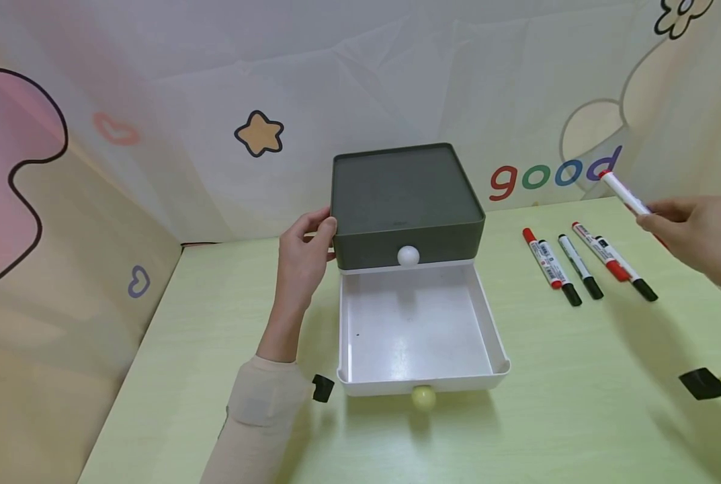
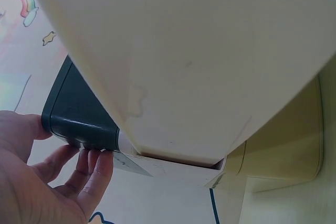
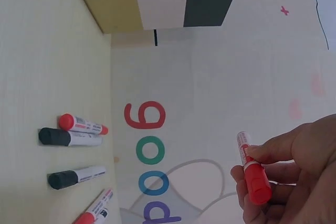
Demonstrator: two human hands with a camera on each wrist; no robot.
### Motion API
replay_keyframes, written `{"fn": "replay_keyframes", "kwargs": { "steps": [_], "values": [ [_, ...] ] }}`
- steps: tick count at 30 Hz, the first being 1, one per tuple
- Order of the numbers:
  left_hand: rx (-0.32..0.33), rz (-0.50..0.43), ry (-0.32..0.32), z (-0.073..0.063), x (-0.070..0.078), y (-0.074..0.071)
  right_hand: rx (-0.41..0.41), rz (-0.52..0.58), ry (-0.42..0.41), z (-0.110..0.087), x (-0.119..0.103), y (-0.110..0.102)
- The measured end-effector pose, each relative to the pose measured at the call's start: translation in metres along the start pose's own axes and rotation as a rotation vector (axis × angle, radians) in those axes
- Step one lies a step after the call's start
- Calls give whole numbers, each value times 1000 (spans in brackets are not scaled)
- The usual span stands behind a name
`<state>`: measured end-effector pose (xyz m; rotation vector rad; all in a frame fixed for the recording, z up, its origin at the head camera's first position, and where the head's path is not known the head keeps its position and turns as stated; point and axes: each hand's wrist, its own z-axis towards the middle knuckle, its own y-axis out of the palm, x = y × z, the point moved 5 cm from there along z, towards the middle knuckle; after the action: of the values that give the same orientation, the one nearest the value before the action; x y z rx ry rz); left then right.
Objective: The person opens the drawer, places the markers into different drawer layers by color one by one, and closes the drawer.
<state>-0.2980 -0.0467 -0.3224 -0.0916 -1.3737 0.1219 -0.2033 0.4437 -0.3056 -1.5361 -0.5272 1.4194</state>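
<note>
A desktop drawer unit has a dark grey top section (image 1: 408, 191) with a white knob (image 1: 408, 255). Below that, a white drawer (image 1: 420, 329) is pulled out toward me, nothing lying inside. A yellow-green knob (image 1: 423, 398) shows at its front. My left hand (image 1: 302, 259) touches the left side of the dark section, thumb by the front corner. In the left wrist view its fingertips (image 2: 107, 161) press that side. Raised at the right, my right hand (image 1: 695, 232) pinches a red marker (image 3: 254, 174) between thumb and fingers, away from the table.
On the table, right of the unit, lie several markers: a red one (image 1: 541, 259) beside a black one (image 1: 562, 279), another black one (image 1: 580, 267), then a red one (image 1: 596, 247) touching a black one (image 1: 626, 267). A printed cloth backdrop (image 1: 390, 81) rises behind.
</note>
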Motion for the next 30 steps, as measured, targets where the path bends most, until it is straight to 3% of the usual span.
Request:
{"fn": "replay_keyframes", "kwargs": {
  "steps": [17, 30],
  "values": [
    [-4, 2, 2, -1, 1, -1, 48, -22, -154, -33, -61, -11],
    [-6, -16, 4, 0, -1, -1, 94, 65, -334, -64, -100, -11]
  ]
}}
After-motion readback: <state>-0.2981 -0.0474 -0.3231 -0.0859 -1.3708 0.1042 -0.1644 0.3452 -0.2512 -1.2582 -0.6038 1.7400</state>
